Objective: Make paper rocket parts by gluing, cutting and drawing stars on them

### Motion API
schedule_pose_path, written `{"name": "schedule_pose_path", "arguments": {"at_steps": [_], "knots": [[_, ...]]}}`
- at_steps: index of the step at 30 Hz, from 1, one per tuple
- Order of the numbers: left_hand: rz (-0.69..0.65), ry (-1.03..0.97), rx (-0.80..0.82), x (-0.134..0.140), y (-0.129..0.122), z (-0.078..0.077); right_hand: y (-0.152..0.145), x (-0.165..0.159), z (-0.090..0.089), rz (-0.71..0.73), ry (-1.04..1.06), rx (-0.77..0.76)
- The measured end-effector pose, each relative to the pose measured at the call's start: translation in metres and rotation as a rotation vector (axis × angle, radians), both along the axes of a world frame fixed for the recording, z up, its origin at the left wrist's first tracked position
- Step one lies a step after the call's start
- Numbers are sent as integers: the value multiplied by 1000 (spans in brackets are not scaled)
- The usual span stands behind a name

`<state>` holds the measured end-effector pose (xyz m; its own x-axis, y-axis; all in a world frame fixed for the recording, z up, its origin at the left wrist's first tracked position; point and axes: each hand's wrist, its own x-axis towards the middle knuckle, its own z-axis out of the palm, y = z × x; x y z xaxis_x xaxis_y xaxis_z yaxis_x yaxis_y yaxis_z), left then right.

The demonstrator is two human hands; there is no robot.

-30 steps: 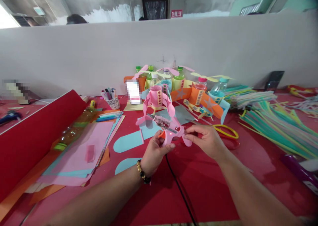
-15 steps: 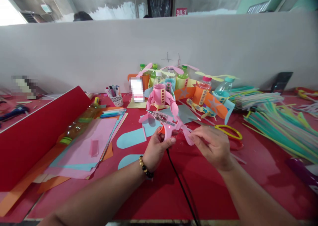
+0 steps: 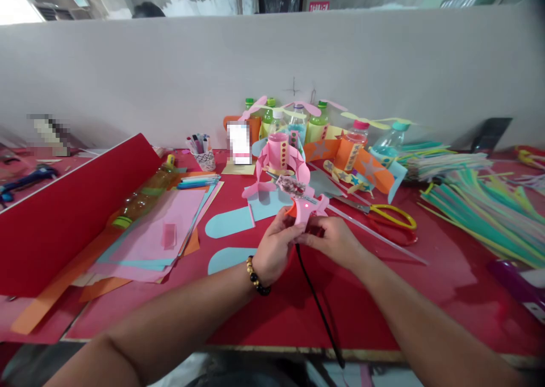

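Glue gun [image 3: 310,205], likely light, stiff; left hand [image 3: 276,249]: fingers [image 3: 279,222] around handle [image 3: 302,218], best hold; right hand [image 3: 334,239]: grip unclear; avoid nozzle [image 3: 272,176], ten o'clock

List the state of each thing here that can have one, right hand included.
Pink glue gun: held in the left hand, light lit.
Right hand: at the gun's handle, hold partly hidden.
Black cord: running over the edge of the table.
Translucent glue stick: stretching out behind the gun.
Scissors: lying down, blade opening unclear.
Pen cup: upright, holding pens.
Pink-capped bottle: upright, capped.
Teal-capped bottle: upright, capped.
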<state>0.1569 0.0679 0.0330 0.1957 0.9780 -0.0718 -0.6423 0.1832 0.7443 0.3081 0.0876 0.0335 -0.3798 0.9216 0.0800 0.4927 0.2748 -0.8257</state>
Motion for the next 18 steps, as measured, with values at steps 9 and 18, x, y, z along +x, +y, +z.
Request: {"name": "schedule_pose_path", "arguments": {"at_steps": [9, 18], "knots": [[-87, 118, 52, 0, 0, -4, 10, 7, -1, 62, 393, -221], [-354, 810, 331, -17, 8, 1, 28, 52, 12, 105, 221, -388]]}}
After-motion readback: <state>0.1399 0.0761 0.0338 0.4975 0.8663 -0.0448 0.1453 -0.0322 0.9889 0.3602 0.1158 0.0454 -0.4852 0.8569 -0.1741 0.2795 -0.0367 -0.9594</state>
